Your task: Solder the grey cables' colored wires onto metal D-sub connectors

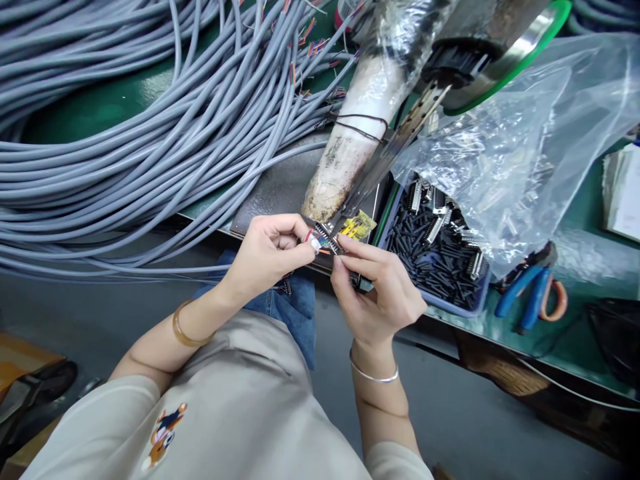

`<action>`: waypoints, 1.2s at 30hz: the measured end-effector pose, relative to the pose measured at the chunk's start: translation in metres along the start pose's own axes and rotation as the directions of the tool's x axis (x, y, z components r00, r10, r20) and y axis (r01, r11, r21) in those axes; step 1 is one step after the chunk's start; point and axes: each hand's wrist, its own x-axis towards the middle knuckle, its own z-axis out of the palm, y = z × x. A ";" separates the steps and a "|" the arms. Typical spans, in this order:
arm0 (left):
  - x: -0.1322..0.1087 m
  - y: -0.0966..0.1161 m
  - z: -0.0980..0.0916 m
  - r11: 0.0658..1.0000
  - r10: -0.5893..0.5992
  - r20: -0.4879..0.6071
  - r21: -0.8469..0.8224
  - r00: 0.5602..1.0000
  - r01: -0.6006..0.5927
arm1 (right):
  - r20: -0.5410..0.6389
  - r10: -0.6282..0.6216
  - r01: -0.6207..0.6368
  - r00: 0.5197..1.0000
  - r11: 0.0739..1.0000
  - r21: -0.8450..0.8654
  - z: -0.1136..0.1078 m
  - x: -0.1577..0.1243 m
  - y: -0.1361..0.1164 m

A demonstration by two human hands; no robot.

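Left hand (275, 250) pinches thin coloured wires (325, 251); right hand (383, 287) grips small metallic multi-pin connector (334, 245), long axis slanting down rightward.

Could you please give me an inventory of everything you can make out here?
Cables: many, grey, left and top left
Wire ends: many, mixed colours, top centre
Table: one, green, underneath
Pipe: one, whitish, top centre
Reel: one, silver with green rim, top right
Bag: one, clear, right
Bin: one, blue, right of centre
Tubes: many, black, in bin
Connectors: several, silver, in bin
Packet: one, yellow, centre
Pliers: one, blue-handled, right of bin
Papers: stack, white, far right
Held pieces: count unclear, silver and orange, at fingertips
Left hand: one, bare, centre
Right hand: one, bare, centre
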 end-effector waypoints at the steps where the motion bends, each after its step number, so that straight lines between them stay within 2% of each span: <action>1: 0.000 0.001 0.000 1.000 0.007 -0.007 0.004 1.000 -0.007 | -0.003 -0.003 0.003 1.000 1.000 0.003 0.000 0.001 0.000; 5: -0.002 0.004 0.000 1.000 0.023 -0.018 0.009 1.000 -0.023 | -0.010 -0.014 0.014 1.000 1.000 -0.003 0.000 0.003 -0.001; 14: 0.001 0.001 -0.003 0.998 -0.012 0.040 -0.062 0.999 0.015 | 0.002 -0.096 0.096 0.995 0.993 -0.075 0.002 -0.001 0.000; 21: 0.001 0.001 0.000 0.995 -0.017 0.007 -0.097 1.000 0.018 | -0.006 -0.035 0.035 0.999 0.999 -0.035 0.004 -0.001 0.001; 36: 0.002 0.001 0.000 0.992 -0.033 -0.001 -0.120 0.999 0.033 | -0.050 0.009 -0.008 0.999 1.000 0.004 0.009 -0.002 0.004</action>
